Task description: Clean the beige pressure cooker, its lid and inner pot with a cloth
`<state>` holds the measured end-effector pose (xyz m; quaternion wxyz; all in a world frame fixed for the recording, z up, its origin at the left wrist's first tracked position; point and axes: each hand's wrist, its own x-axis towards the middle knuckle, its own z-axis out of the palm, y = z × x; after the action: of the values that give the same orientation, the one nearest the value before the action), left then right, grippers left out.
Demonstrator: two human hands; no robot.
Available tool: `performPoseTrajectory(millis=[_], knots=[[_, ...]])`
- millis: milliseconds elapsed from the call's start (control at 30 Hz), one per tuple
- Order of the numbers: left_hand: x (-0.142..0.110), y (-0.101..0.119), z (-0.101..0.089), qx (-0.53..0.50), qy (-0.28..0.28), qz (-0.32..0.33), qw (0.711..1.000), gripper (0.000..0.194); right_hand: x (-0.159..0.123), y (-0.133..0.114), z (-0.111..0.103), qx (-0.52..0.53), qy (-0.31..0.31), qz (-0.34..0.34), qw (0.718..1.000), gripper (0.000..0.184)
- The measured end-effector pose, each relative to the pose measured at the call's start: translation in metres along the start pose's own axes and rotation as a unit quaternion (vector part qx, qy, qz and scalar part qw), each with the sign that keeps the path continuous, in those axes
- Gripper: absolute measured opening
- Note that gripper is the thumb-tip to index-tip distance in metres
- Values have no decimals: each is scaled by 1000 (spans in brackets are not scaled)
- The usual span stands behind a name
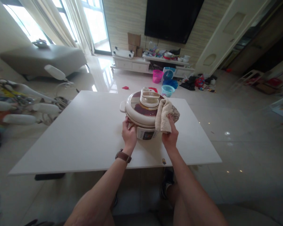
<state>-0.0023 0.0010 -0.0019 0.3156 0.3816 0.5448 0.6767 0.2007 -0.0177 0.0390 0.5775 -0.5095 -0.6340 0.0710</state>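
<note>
A cream electric cooker (pixel 140 120) with a brown see-through lid and a top handle stands on the white table (pixel 85 131). Its control panel (pixel 147 134) faces me. At the cooker's left front, my left hand (pixel 129 135) grips the body just below the rim, with a brown watch on the wrist. My right hand (pixel 170 135) is closed on a beige cloth (pixel 163 114) with a patterned part, pressing it to the right side of the lid and rim. The cloth hides that side of the cooker, and some right-hand fingers are out of sight.
A small sticker-like piece (pixel 164 161) lies near the table's front edge. Beyond the table are a light-blue basket (pixel 168 91), a pink basket (pixel 157 76) and a cluttered white TV cabinet (pixel 132 64). White lamp-like fixtures (pixel 46 108) stand at the left.
</note>
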Motion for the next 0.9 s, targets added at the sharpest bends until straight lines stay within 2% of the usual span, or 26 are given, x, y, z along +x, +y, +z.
performPoseTrajectory(millis=[133,233,333,467,567,633,700,800,900], knots=[[3,-1,-1,-9,-8,-1,1000,60,7,-6,-9,3,-24,21,999,68],[4,0,-1,-22,-13,-8,1000,63,16,-14,-12,-47,-67,10,997,71],[5,2,-2,-36,-17,-19,999,64,42,-18,-13,-102,-103,15,989,72],[6,5,-3,-52,-25,-34,998,63,92,-16,-12,-163,-133,58,976,68],[7,6,-4,-65,-30,-37,997,61,108,-17,-12,-188,-141,67,970,64],[8,6,-4,-71,-32,-42,996,59,99,-18,-13,-179,-116,66,975,64],[9,6,-5,-74,-34,-46,996,57,77,-19,-13,-144,-74,69,984,64],[9,6,-6,-70,-37,-43,996,56,26,-21,-8,-59,-7,109,992,56],[8,5,-7,-59,-33,-31,997,58,-26,-22,6,11,64,184,981,44]])
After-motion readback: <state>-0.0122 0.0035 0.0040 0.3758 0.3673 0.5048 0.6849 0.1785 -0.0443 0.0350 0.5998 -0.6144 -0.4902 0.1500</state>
